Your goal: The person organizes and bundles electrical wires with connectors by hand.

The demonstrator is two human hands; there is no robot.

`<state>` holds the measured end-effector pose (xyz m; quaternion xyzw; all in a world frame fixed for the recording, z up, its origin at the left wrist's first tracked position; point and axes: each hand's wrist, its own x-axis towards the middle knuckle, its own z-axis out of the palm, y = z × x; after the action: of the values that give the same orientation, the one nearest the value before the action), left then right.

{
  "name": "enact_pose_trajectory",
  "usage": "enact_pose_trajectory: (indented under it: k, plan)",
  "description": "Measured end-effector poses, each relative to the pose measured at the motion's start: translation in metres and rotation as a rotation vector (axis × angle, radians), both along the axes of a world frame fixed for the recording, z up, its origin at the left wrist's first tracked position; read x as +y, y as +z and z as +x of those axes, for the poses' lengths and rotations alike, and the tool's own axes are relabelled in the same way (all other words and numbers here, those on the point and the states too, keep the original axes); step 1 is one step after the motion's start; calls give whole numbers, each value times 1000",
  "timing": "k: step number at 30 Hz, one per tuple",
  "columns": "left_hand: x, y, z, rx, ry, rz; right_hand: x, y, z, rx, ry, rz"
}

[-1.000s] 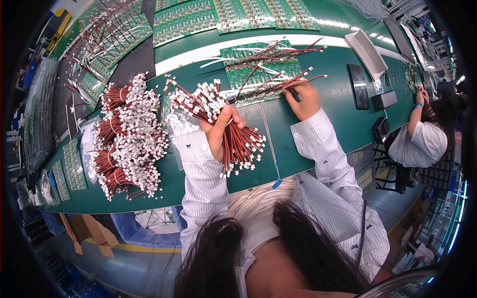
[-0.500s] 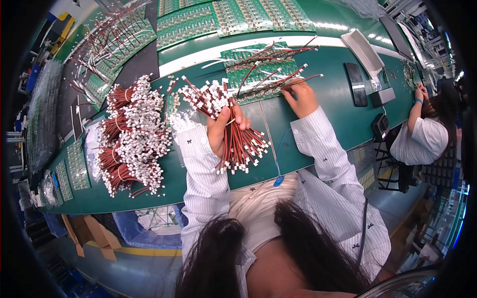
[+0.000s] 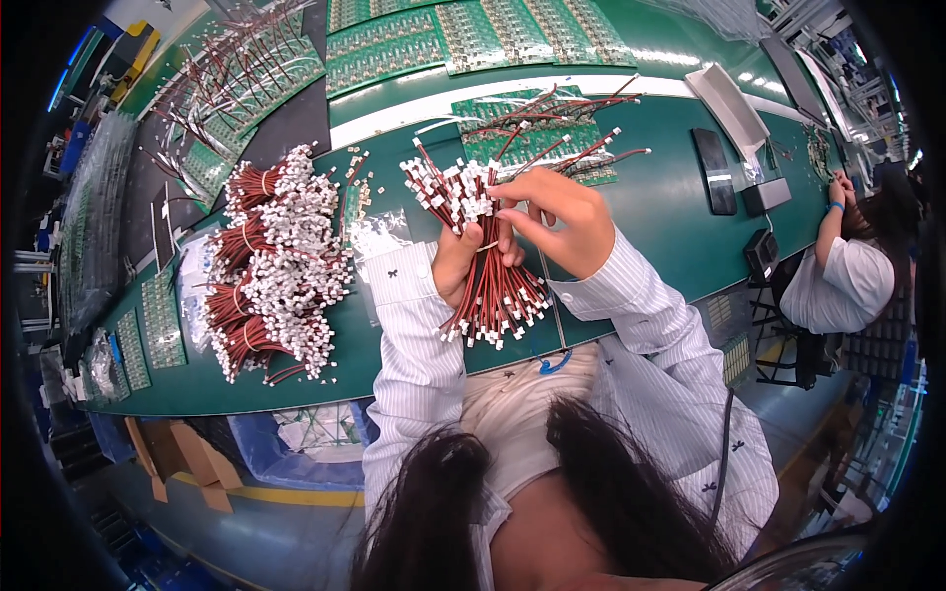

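My left hand [image 3: 465, 258] is closed round a banded bundle of red-and-dark cables [image 3: 483, 286] with white plug connectors fanning out at both ends. My right hand [image 3: 567, 222] has come up to the bundle's upper end, thumb and forefinger pinched at a white-tipped cable [image 3: 496, 189] there; its other fingers are curled. Just beyond both hands lies a green circuit board panel [image 3: 481, 148], with several such cables and white strips standing out across it. To the left, several more banded cable bundles [image 3: 286, 281] are piled in a column.
Bare circuit board panels [image 3: 493, 39] cover the far bench, and a wired panel [image 3: 232, 108] stands at far left. A dark phone [image 3: 713, 172], a grey tray [image 3: 727, 106] and small boxes lie right. A co-worker [image 3: 847, 256] sits at the right. A blue bin [image 3: 296, 468] is below the bench.
My right hand has moved left and nearer, from the wired circuit board to the connectors of the held bundle. My left hand keeps its hold on the bundle. The view has shifted slightly.
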<state>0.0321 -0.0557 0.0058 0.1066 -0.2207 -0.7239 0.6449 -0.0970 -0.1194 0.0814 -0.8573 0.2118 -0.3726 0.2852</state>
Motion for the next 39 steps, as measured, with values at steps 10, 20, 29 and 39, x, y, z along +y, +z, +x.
enact_pose_trajectory:
  k: [10,20,29,39]
  plan:
    - [2,11,2,-84,-60,88,-9,3,0,-60,22,123]
    - [1,9,5,-138,-91,95,-10,-5,-2,-38,11,-24]
    - [0,6,3,-67,-113,93,-11,-4,-2,-18,23,-102]
    - [-1,8,4,-77,-82,117,-16,7,-10,-444,77,745]
